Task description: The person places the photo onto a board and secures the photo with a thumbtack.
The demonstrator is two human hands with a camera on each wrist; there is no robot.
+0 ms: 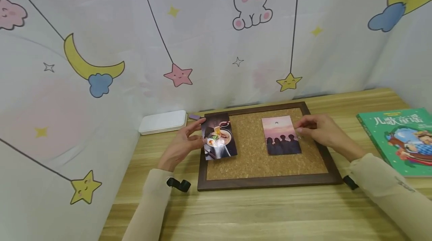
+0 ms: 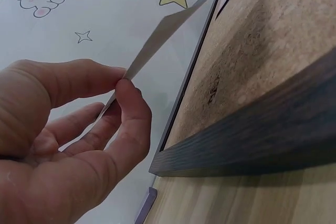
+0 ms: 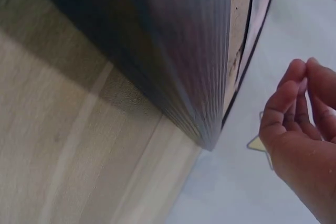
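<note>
- Left grip (image 1: 182, 141): bare hand, thumb and fingers clamped on the left edge of a ramen photo.
- Ramen photo (image 1: 217, 139): glossy print, dark ground, noodle bowl with egg; held over the left side of the corkboard, slanted, raised off the cork in the left wrist view.
- Right grip (image 1: 318, 132): bare hand, thumb and fingertips together, just beside the right edge of a silhouette photo; cannot tell whether anything small lies between them.
- Silhouette photo (image 1: 282, 136): pink sky, four dark figures; on the right half of the corkboard.
- Thumbtack (image 1: 277, 123): silvery, near the photo's top edge.
- Corkboard (image 1: 249, 154): rectangular, dark brown wooden frame, lying on the desk.
- Desk (image 1: 256, 211): pale wood grain.
- Case (image 1: 163, 121): white, slim, rounded corners; left of the corkboard.
- Purple object (image 1: 194, 117): small, between case and corkboard.
- Book (image 1: 405, 139): green illustrated cover, white Chinese title; at right.
- Cloth backdrop (image 1: 209, 38): white, printed with rabbits, stars, moons; behind the desk.
</note>
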